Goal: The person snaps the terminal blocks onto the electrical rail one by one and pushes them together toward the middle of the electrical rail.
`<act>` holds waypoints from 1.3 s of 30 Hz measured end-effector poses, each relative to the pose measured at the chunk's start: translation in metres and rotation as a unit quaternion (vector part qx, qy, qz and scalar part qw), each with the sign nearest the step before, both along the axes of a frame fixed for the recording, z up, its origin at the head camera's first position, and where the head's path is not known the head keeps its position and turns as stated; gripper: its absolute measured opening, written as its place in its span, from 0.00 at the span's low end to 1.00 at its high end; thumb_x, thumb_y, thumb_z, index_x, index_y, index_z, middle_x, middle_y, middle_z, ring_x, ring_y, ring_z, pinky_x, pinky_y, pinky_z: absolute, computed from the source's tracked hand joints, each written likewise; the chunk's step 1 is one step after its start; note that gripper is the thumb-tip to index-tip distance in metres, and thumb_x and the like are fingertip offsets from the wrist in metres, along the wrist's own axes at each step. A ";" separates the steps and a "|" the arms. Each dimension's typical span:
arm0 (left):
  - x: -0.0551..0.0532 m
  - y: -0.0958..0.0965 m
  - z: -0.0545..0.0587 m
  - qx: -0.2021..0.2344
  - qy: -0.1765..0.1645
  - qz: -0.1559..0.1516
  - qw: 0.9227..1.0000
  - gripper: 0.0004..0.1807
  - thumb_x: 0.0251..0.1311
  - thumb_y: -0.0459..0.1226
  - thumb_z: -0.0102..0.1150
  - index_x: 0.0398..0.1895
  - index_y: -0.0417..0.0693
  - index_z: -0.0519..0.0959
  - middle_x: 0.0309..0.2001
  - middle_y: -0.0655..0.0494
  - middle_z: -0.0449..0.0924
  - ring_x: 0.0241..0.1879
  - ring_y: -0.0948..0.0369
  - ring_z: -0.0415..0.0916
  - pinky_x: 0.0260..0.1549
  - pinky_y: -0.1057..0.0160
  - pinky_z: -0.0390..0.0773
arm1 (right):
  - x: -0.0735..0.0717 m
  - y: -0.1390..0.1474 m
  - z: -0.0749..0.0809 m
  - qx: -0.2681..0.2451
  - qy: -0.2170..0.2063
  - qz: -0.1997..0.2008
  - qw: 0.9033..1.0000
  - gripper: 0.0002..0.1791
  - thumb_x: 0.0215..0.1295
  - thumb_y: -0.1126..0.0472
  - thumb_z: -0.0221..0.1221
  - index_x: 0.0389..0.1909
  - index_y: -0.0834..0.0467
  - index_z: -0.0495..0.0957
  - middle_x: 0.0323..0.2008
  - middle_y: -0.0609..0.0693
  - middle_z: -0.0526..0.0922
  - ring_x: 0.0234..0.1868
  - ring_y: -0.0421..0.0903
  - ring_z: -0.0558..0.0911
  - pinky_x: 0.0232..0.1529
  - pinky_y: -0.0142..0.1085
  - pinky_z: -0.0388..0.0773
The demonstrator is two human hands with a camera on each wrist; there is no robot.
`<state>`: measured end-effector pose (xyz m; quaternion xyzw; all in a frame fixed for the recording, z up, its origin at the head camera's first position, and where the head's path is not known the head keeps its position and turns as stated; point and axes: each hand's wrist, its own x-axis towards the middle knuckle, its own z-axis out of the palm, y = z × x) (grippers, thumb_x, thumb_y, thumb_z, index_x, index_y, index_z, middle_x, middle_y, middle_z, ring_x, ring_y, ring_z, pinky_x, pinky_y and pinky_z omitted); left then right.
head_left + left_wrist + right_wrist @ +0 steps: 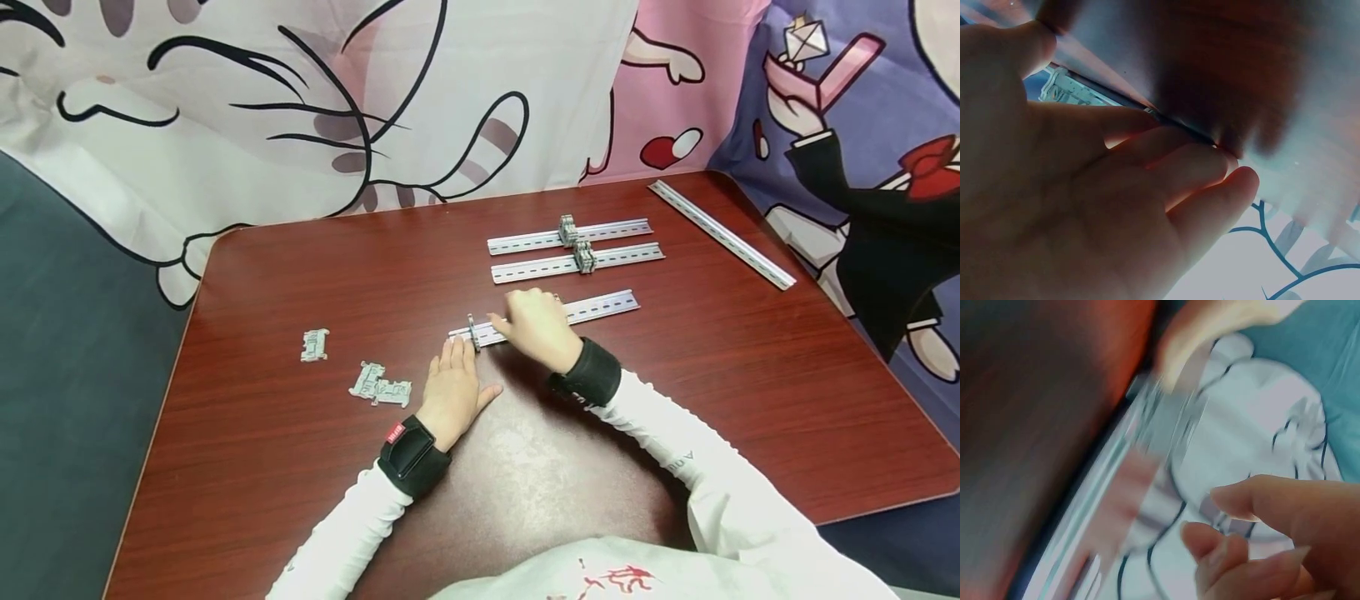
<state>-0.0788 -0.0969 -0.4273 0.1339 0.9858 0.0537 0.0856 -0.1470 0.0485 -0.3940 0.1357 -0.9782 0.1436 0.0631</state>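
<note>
My left hand (452, 392) lies with fingers straight, their tips at the left end of a slotted metal DIN rail (603, 307). A thin terminal block (472, 332) stands upright across that rail, just beyond these fingertips. My right hand (536, 327) is over the middle of the rail and hides part of it, its thumb pointing left toward the block. In the right wrist view, the fingers (1219, 559) are curled, with the thumb apart and nothing visible in their grasp. The rail and block are blurred there. The left wrist view shows the straight left fingers (1210, 187) along the rail edge.
Behind lie two shorter-looking rails (525, 243) (528, 270), each bearing a cluster of terminal blocks (567, 231) (584, 257). A bare rail (720, 233) slants at the far right. Loose terminal blocks (314, 345) (380, 384) lie flat at left on the brown table (247, 467).
</note>
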 end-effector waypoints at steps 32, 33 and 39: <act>0.001 -0.001 0.004 -0.010 0.013 0.000 1.000 0.47 0.60 0.58 0.55 0.69 0.29 0.60 0.69 0.35 0.63 0.70 0.45 0.61 0.66 0.49 0.65 | 0.000 -0.036 -0.011 0.007 -0.025 0.012 1.000 0.11 0.47 0.57 0.70 0.17 0.56 0.78 0.22 0.55 0.84 0.26 0.58 0.84 0.23 0.49 0.80; 0.001 -0.001 0.004 -0.015 0.014 -0.002 1.000 0.46 0.61 0.58 0.55 0.69 0.29 0.60 0.69 0.35 0.63 0.70 0.45 0.61 0.66 0.49 0.65 | -0.001 -0.034 -0.012 0.009 -0.023 0.011 1.000 0.11 0.47 0.58 0.69 0.16 0.56 0.77 0.22 0.55 0.84 0.26 0.58 0.84 0.23 0.49 0.79; 0.002 -0.001 0.003 -0.034 0.023 -0.012 0.999 0.46 0.62 0.59 0.53 0.69 0.30 0.61 0.69 0.35 0.63 0.70 0.45 0.62 0.65 0.49 0.66 | -0.002 -0.023 -0.010 0.017 -0.034 -0.003 0.999 0.10 0.47 0.60 0.67 0.15 0.55 0.76 0.22 0.56 0.84 0.26 0.59 0.84 0.21 0.49 0.79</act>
